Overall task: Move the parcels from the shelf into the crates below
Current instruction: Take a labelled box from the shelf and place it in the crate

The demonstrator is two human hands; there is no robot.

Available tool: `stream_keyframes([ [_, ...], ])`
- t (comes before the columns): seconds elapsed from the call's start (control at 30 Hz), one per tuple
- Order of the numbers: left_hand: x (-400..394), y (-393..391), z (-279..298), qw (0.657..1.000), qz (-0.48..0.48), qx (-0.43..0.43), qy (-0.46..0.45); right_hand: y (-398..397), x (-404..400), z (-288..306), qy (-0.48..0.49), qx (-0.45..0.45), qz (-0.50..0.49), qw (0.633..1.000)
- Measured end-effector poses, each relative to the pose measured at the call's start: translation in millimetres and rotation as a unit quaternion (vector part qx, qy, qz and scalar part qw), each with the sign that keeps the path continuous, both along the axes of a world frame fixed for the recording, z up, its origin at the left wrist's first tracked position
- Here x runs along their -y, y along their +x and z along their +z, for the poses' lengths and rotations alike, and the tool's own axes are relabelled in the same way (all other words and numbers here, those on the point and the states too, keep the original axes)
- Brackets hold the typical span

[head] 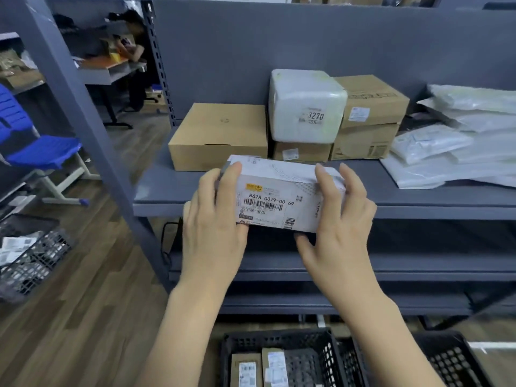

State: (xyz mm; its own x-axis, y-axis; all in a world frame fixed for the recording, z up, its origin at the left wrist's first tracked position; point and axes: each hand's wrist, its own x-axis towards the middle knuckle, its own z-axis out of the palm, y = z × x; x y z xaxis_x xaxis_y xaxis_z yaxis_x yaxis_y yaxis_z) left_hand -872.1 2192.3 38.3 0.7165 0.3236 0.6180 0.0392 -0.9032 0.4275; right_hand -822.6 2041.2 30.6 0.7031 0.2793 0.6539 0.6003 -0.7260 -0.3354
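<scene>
I hold a white box parcel (279, 191) with a barcode label in front of the grey shelf's (156, 196) front edge. My left hand (215, 219) grips its left end and my right hand (340, 219) grips its right end. On the shelf behind it sit a flat brown carton (220, 135), a white wrapped parcel (305, 106) marked 3270 on a small brown box (301, 152), stacked brown cartons (368, 118) and a pile of white plastic mailers (458, 143). Below, a black crate (282, 342) holds two small labelled boxes (247, 370). A second black crate (452, 358) stands to its right.
A grey upright shelf post (78, 107) slants at the left. Another black mesh crate (33, 255) with labelled parcels sits on the wooden floor at far left. A blue chair (42, 152) stands behind it. A person sits at a desk (109, 68) in the background. Lower shelf boards (418, 266) run under the held box.
</scene>
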Motion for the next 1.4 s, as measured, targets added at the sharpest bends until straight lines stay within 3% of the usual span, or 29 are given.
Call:
stream_keyframes([
  [0.2, 12.7, 1.9, 28.0, 0.988, -0.127, -0.087, 0.030, 15.5, 56.4, 2.9, 0.003, 0.000, 0.005, 1.000],
  [0.33, 19.6, 7.2, 37.9, 0.977, -0.184, -0.107, -0.002, 23.4, 86.7, 14.0, 0.003, -0.083, 0.086, 0.993],
  [0.47, 24.2, 10.1, 29.5, 0.975, -0.194, -0.095, -0.046, 27.7, 105.1, 27.2, 0.029, -0.165, 0.123, 0.978],
  [0.57, 28.5, 9.6, 20.3, 0.979, -0.178, -0.102, -0.015, 32.6, 110.8, 31.5, 0.062, -0.190, 0.143, 0.969],
  [0.67, 29.3, 8.8, 13.4, 0.984, -0.158, -0.086, 0.011, 35.7, 112.5, 29.9, 0.067, -0.194, 0.157, 0.966],
  [1.0, 23.1, 6.9, 4.6, 0.979, -0.166, -0.115, -0.035, 36.8, 106.2, 6.2, 0.063, -0.191, 0.160, 0.966],
  [1.2, 21.9, 10.5, -2.6, 0.985, -0.168, -0.042, -0.005, 38.6, 101.1, -7.3, 0.045, -0.134, 0.159, 0.977],
  [1.4, 24.3, 13.5, -7.5, 0.985, -0.171, -0.025, 0.002, 40.6, 104.1, -12.1, 0.047, -0.122, 0.148, 0.980],
])
